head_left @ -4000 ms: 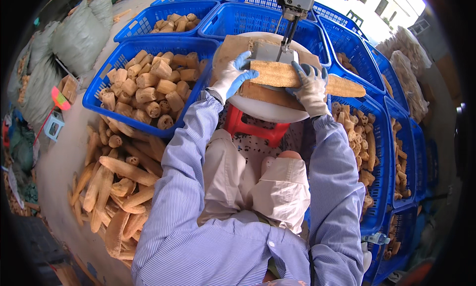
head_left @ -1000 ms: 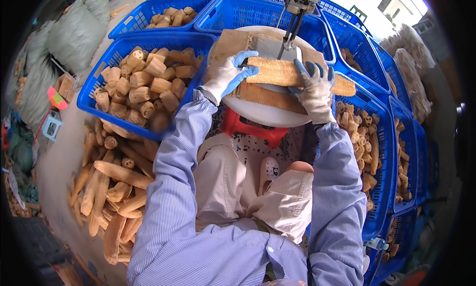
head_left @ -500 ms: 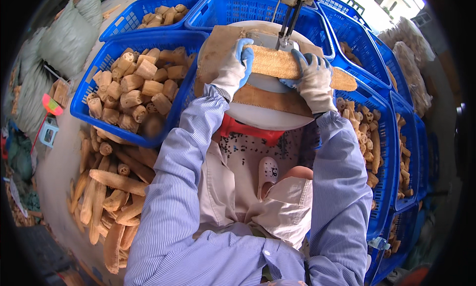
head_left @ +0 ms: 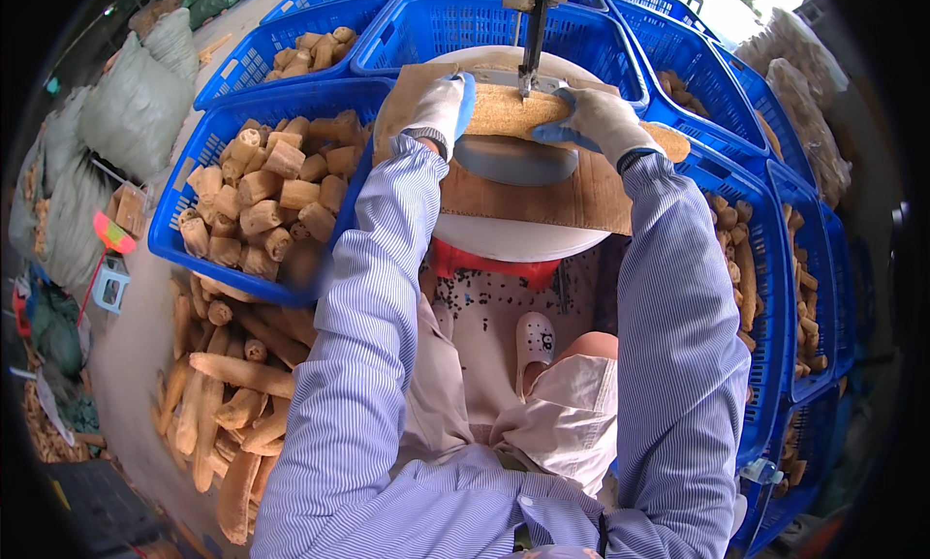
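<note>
A long, tan dried loofah [head_left: 509, 113] lies crosswise under the metal head [head_left: 531, 38] of an upright machine whose thin lower end meets it. My left hand [head_left: 443, 111], in a white and blue glove, is closed round the loofah's left end. Farther right, my right hand [head_left: 599, 123], gloved the same way, grips it from above, and the loofah's right end sticks out past that wrist. Beneath lies a brown board [head_left: 542, 205] with a curved opening, on a round white tabletop [head_left: 523, 241].
To the left, a blue crate [head_left: 247, 280] holds short loofah pieces; whole loofahs [head_left: 232, 370] are heaped below it. More blue crates [head_left: 770, 297] stand at the right and back. Pale sacks [head_left: 136, 94] lie far left. A red stool-like base [head_left: 494, 263] is under the tabletop.
My right hand has moved up and slightly left along the loofah, its fingers nearer the machine head. The loofah has shifted a little left. More of the brown board shows on my side.
</note>
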`<control>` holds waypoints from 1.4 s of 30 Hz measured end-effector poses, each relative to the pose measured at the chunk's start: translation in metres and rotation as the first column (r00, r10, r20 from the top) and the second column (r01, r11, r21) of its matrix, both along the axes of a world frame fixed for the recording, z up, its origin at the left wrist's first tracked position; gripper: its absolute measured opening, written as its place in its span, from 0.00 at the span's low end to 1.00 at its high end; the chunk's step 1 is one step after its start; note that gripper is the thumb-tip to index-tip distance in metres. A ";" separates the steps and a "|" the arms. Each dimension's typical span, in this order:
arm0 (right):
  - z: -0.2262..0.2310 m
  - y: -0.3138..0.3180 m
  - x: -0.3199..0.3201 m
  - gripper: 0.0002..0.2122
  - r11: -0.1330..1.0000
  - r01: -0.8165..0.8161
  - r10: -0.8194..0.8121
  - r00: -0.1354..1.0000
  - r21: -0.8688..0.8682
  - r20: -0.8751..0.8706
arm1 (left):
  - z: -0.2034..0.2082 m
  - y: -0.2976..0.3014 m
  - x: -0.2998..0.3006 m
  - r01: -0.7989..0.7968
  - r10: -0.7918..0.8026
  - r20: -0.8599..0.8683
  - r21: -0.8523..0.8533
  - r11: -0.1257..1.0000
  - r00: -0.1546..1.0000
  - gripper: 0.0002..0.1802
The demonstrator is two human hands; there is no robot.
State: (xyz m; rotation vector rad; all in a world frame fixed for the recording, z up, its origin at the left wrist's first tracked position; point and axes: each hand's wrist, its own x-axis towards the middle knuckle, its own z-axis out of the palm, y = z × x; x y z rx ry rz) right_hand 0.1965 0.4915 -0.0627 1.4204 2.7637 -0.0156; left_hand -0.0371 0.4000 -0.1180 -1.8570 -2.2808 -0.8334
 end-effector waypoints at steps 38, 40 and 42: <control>-0.042 -0.096 0.054 0.41 0.874 -0.068 0.173 0.969 0.482 -0.177 | 0.007 -0.106 0.033 0.304 -0.362 0.784 0.231 0.924 0.505 0.25; -0.036 -0.098 0.049 0.39 0.877 -0.075 0.157 0.978 0.475 -0.136 | 0.000 -0.103 0.031 0.299 -0.396 0.785 0.279 0.913 0.477 0.25; -0.038 -0.095 0.047 0.39 0.886 -0.086 0.164 0.977 0.456 -0.134 | -0.008 -0.102 0.028 0.292 -0.405 0.787 0.295 0.910 0.465 0.25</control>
